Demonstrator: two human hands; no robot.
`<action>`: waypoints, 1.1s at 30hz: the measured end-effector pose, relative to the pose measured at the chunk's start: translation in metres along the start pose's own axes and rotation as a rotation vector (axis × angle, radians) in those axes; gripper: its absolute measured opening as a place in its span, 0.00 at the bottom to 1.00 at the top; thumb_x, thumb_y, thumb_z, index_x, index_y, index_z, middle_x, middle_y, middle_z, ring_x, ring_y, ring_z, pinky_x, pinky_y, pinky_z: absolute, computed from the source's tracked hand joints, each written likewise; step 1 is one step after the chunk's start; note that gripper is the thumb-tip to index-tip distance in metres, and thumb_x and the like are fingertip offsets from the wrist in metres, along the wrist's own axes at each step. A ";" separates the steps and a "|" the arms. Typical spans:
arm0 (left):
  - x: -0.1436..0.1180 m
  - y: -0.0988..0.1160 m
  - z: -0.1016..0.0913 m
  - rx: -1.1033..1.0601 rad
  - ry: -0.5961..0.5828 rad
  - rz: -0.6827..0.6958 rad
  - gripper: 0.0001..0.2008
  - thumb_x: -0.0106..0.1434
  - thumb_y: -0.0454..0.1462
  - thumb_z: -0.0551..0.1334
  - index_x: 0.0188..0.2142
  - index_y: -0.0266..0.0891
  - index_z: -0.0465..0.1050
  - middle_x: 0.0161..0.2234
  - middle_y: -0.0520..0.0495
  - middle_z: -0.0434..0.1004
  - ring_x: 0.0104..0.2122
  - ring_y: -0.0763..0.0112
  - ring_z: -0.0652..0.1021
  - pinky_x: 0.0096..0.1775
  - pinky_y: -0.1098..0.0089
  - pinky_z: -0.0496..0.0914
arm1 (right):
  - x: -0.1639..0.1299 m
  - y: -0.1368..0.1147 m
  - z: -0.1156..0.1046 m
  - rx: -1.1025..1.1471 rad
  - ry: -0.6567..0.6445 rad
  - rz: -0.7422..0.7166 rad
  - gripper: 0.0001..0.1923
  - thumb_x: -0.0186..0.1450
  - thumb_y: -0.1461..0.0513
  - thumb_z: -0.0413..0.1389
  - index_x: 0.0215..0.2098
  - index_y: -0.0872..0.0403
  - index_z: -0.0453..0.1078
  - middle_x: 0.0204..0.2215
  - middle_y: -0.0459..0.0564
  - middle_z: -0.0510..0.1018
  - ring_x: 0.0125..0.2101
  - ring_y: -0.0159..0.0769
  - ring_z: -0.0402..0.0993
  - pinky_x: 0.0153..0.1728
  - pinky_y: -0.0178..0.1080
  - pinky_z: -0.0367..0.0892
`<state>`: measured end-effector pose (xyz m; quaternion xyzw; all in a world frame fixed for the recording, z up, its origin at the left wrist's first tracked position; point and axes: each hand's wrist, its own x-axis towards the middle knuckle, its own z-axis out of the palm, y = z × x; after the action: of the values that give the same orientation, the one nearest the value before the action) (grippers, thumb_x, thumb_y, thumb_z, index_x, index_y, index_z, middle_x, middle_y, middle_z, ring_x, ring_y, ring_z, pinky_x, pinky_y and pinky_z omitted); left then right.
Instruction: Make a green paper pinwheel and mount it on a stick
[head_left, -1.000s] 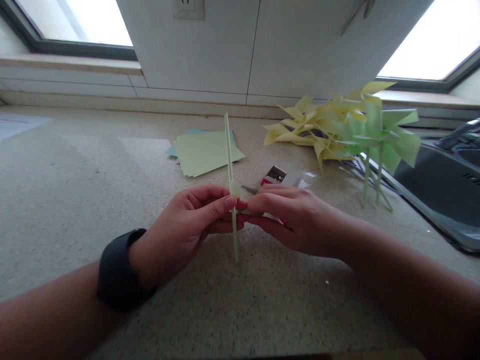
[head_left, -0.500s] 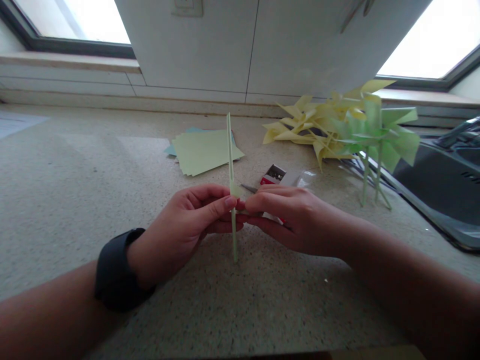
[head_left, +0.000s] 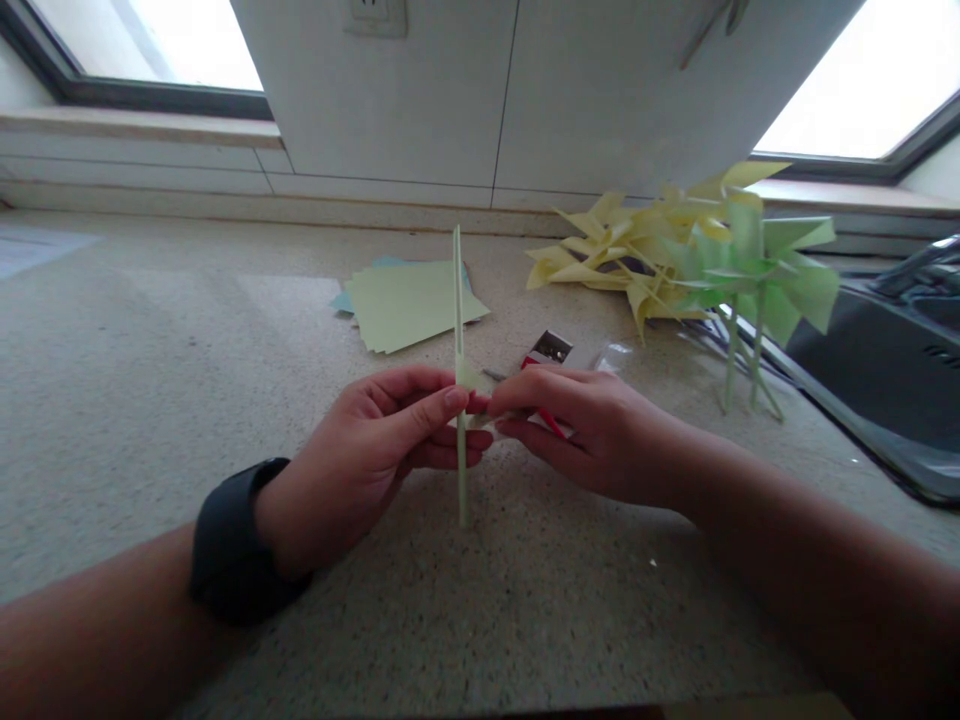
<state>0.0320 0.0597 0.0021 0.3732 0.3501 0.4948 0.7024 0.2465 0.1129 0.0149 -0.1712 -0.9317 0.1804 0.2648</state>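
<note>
Between the thumb and fingers of my left hand (head_left: 397,425), a narrow pale green paper stick (head_left: 462,480) stands nearly upright. Its upper part looks like folded paper seen edge-on. My right hand (head_left: 581,415) is just right of the stick, with thumb and fingers closed in a pinch beside the left fingertips. Something small and pale seems to be at those fingertips, too small to name. Beyond the right fingers, a grey pointed tip (head_left: 493,375) shows on the counter. Behind that hand lies a small open box (head_left: 551,347) with red on it, partly covered.
Sheets of pale green paper (head_left: 412,305) lie on the speckled counter (head_left: 187,380), with blue ones beneath. Yellow pinwheels (head_left: 600,245) and green pinwheels (head_left: 799,265) are at the back right. A dark sink (head_left: 862,350) borders the right side. White paper (head_left: 37,248) lies far left.
The stick's lower end has swung slightly left, so it stands straighter. My right fingers have shifted a little at the stick, and more red shows beneath them.
</note>
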 end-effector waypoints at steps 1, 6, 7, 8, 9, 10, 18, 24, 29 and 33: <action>0.000 0.001 0.001 -0.007 0.013 0.005 0.02 0.65 0.34 0.68 0.35 0.38 0.80 0.36 0.51 0.85 0.32 0.71 0.85 0.38 0.73 0.81 | 0.000 0.002 0.000 -0.004 0.026 0.008 0.08 0.70 0.68 0.55 0.47 0.55 0.69 0.36 0.47 0.78 0.34 0.28 0.73 0.36 0.32 0.65; 0.002 0.002 0.001 -0.029 0.032 -0.006 0.02 0.64 0.34 0.69 0.35 0.37 0.79 0.34 0.50 0.85 0.31 0.70 0.85 0.37 0.73 0.81 | 0.001 0.006 0.001 0.048 0.075 0.012 0.11 0.70 0.68 0.55 0.50 0.56 0.72 0.37 0.47 0.80 0.32 0.27 0.74 0.35 0.31 0.66; 0.002 0.002 0.001 -0.032 0.022 -0.006 0.02 0.64 0.34 0.69 0.35 0.37 0.79 0.34 0.50 0.85 0.31 0.70 0.85 0.37 0.73 0.81 | 0.001 0.006 0.001 0.074 0.073 0.009 0.12 0.70 0.68 0.55 0.51 0.55 0.73 0.37 0.48 0.80 0.33 0.27 0.74 0.35 0.32 0.67; 0.002 0.002 0.000 -0.034 0.013 -0.006 0.02 0.64 0.34 0.69 0.35 0.37 0.78 0.33 0.50 0.85 0.31 0.70 0.85 0.37 0.73 0.80 | 0.002 0.006 0.001 0.098 0.072 0.008 0.13 0.71 0.68 0.54 0.52 0.55 0.73 0.38 0.48 0.80 0.34 0.28 0.75 0.36 0.33 0.67; 0.002 0.002 -0.001 -0.034 0.007 -0.004 0.02 0.64 0.34 0.69 0.35 0.37 0.78 0.33 0.50 0.85 0.31 0.70 0.85 0.37 0.74 0.80 | 0.002 0.006 0.001 0.118 0.072 0.008 0.13 0.71 0.68 0.54 0.52 0.54 0.74 0.38 0.49 0.80 0.35 0.29 0.75 0.36 0.33 0.68; 0.002 0.002 -0.001 -0.032 0.005 -0.007 0.02 0.64 0.34 0.68 0.35 0.37 0.78 0.33 0.50 0.85 0.31 0.71 0.85 0.37 0.74 0.80 | 0.002 0.006 0.001 0.131 0.073 0.007 0.12 0.71 0.67 0.54 0.51 0.54 0.74 0.39 0.49 0.80 0.35 0.29 0.75 0.36 0.34 0.68; 0.001 0.002 0.001 -0.033 0.016 -0.061 0.04 0.63 0.35 0.70 0.35 0.36 0.79 0.35 0.49 0.85 0.30 0.70 0.85 0.35 0.75 0.80 | 0.000 0.005 0.001 0.063 0.095 0.020 0.06 0.70 0.66 0.57 0.45 0.56 0.73 0.31 0.45 0.79 0.29 0.27 0.73 0.31 0.32 0.65; -0.001 0.002 0.000 -0.059 -0.008 -0.066 0.04 0.62 0.34 0.71 0.35 0.37 0.78 0.35 0.49 0.86 0.29 0.70 0.85 0.33 0.75 0.80 | -0.001 0.002 0.000 -0.020 0.088 0.077 0.03 0.70 0.65 0.57 0.39 0.57 0.72 0.27 0.46 0.78 0.27 0.28 0.74 0.28 0.30 0.64; 0.000 0.003 0.000 -0.056 -0.005 -0.073 0.03 0.62 0.34 0.70 0.35 0.36 0.78 0.34 0.48 0.86 0.29 0.69 0.85 0.33 0.75 0.80 | -0.001 -0.001 -0.001 -0.014 0.115 0.102 0.06 0.69 0.63 0.58 0.34 0.56 0.68 0.25 0.44 0.77 0.24 0.26 0.72 0.26 0.30 0.63; 0.001 0.003 0.001 -0.056 0.014 -0.077 0.05 0.61 0.34 0.71 0.34 0.35 0.78 0.35 0.47 0.86 0.29 0.68 0.85 0.33 0.75 0.80 | -0.003 0.000 0.000 0.005 0.140 0.145 0.08 0.67 0.62 0.62 0.33 0.55 0.67 0.26 0.43 0.78 0.24 0.26 0.74 0.26 0.29 0.64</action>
<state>0.0316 0.0613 0.0054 0.3361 0.3553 0.4795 0.7286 0.2490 0.1116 0.0129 -0.2496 -0.8957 0.1889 0.3158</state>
